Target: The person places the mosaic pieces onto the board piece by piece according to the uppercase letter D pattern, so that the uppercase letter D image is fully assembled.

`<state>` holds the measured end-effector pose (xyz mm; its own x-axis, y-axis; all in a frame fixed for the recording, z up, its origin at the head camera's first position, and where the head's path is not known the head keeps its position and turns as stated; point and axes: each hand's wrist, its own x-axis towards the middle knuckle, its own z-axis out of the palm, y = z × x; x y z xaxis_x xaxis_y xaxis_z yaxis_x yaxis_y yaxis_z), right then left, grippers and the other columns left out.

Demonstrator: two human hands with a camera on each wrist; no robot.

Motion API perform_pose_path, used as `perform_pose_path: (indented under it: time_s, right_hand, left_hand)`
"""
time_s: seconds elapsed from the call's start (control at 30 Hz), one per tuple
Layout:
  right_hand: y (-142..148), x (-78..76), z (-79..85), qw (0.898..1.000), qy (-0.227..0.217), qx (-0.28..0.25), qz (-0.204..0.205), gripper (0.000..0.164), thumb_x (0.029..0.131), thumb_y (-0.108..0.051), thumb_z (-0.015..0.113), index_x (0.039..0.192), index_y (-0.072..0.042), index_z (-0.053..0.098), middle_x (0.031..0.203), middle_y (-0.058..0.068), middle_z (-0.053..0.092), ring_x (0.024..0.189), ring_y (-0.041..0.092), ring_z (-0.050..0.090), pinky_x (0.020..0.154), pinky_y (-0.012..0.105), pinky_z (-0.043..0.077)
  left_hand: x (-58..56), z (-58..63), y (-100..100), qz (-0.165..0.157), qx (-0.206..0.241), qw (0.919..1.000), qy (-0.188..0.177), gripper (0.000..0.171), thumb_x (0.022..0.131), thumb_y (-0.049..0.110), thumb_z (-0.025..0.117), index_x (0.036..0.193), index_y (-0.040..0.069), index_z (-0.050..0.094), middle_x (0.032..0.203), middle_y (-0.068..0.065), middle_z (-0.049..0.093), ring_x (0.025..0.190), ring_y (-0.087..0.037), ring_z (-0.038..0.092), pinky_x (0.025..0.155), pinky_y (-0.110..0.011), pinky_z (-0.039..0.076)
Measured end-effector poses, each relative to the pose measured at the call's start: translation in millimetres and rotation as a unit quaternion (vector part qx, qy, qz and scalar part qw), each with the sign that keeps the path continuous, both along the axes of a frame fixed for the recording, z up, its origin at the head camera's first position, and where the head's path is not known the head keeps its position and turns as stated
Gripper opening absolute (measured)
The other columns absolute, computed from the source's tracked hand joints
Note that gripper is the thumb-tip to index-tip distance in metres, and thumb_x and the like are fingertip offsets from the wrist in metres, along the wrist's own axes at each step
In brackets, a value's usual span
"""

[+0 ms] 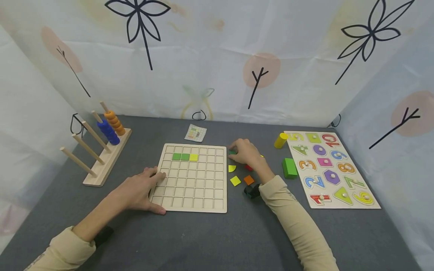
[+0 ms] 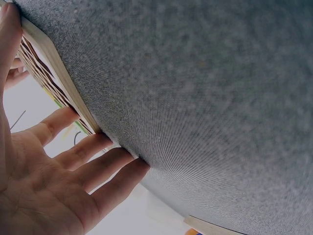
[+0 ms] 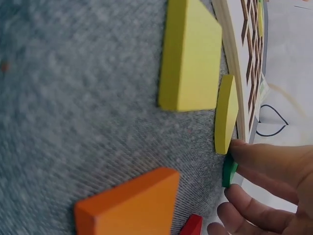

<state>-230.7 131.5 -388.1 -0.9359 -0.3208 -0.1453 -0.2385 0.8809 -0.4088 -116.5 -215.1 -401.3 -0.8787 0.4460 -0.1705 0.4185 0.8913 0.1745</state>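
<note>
My left hand (image 1: 140,192) rests spread at the left side of the wooden grid board (image 1: 193,188), thumb at its near edge. In the left wrist view, the left fingers (image 2: 120,183) reach along the board's side, fairly straight. Two green squares (image 1: 181,156) and a yellow square (image 1: 193,157) lie in a row on the board's upper part. Just right of the board, my right hand (image 1: 246,152) pinches a small green piece (image 3: 230,170) between thumb and fingertip. Near it lie a yellow rounded piece (image 1: 232,168), a yellow square tile (image 1: 235,181), an orange tile (image 1: 249,180) and a red piece (image 1: 248,167).
A patterned card (image 1: 195,133) lies behind the board. At left stands a peg abacus (image 1: 108,162) with blue and orange beads. A yellow cylinder (image 1: 280,140), a green block (image 1: 289,168) and a number puzzle board (image 1: 330,171) are at right. Fabric walls border the table.
</note>
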Motion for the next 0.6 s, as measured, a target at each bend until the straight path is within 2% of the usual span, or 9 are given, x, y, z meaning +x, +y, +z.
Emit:
perform_pose_path:
  time_s: [0.1, 0.17, 0.3, 0.37, 0.47, 0.6]
  right_hand:
    - [2.4, -0.2, -0.1, 1.000, 0.001, -0.024, 0.002, 0.031, 0.096, -0.016, 0.071, 0.125, -0.003, 0.072, 0.119, 0.020, 0.073, 0.095, 0.029, 0.071, 0.073, 0.035, 0.057]
    - [4.3, -0.8, -0.2, 0.999, -0.006, -0.043, 0.001, 0.030, 0.098, -0.015, 0.067, 0.124, -0.002, 0.072, 0.114, 0.022, 0.074, 0.082, 0.027, 0.069, 0.068, 0.033, 0.054]
    - [8.2, -2.6, 0.4, 0.996, -0.024, -0.083, -0.008, 0.033, 0.100, -0.011, 0.057, 0.128, -0.002, 0.070, 0.110, 0.024, 0.073, 0.055, 0.015, 0.049, 0.057, 0.027, 0.042]
    - [10.0, -3.3, 0.3, 0.995, -0.029, -0.095, -0.021, 0.036, 0.099, -0.008, 0.053, 0.131, -0.003, 0.068, 0.107, 0.024, 0.072, 0.049, 0.010, 0.039, 0.053, 0.025, 0.036]
    - [12.3, -3.9, -0.3, 0.994, -0.028, -0.093, -0.042, 0.040, 0.097, -0.004, 0.049, 0.133, -0.004, 0.067, 0.099, 0.024, 0.071, 0.045, 0.008, 0.027, 0.047, 0.023, 0.028]
    - [14.5, -4.5, -1.1, 0.996, -0.023, -0.058, -0.065, 0.039, 0.098, -0.006, 0.050, 0.133, -0.005, 0.067, 0.108, 0.025, 0.072, 0.045, 0.009, 0.029, 0.044, 0.022, 0.025]
  left_hand:
    - [0.2, 0.3, 0.0, -0.001, 0.001, 1.0000, 0.000, 0.115, 0.061, 0.080, 0.081, 0.146, 0.007, 0.054, 0.150, -0.032, 0.048, 0.135, -0.059, 0.048, 0.090, -0.072, 0.050]
    - [0.2, -0.2, -0.1, -0.001, 0.001, 1.0000, 0.000, 0.115, 0.061, 0.080, 0.080, 0.146, 0.007, 0.053, 0.150, -0.031, 0.048, 0.135, -0.059, 0.048, 0.090, -0.072, 0.050]
    - [0.4, -0.9, -0.4, 0.000, 0.000, 1.0000, 0.001, 0.115, 0.061, 0.080, 0.081, 0.146, 0.007, 0.054, 0.150, -0.031, 0.048, 0.135, -0.059, 0.049, 0.090, -0.072, 0.050]
    - [0.3, -1.1, -0.6, 0.000, 0.000, 1.0000, 0.001, 0.115, 0.061, 0.080, 0.081, 0.146, 0.007, 0.054, 0.150, -0.031, 0.048, 0.135, -0.059, 0.049, 0.089, -0.072, 0.050]
    - [0.0, -1.3, -0.7, -0.001, 0.000, 1.0000, 0.002, 0.115, 0.061, 0.080, 0.080, 0.146, 0.007, 0.053, 0.150, -0.031, 0.048, 0.135, -0.059, 0.049, 0.089, -0.072, 0.050]
    - [0.0, -0.9, -0.5, -0.002, -0.001, 1.0000, 0.003, 0.115, 0.061, 0.080, 0.081, 0.146, 0.007, 0.054, 0.149, -0.031, 0.049, 0.134, -0.059, 0.049, 0.090, -0.071, 0.051]
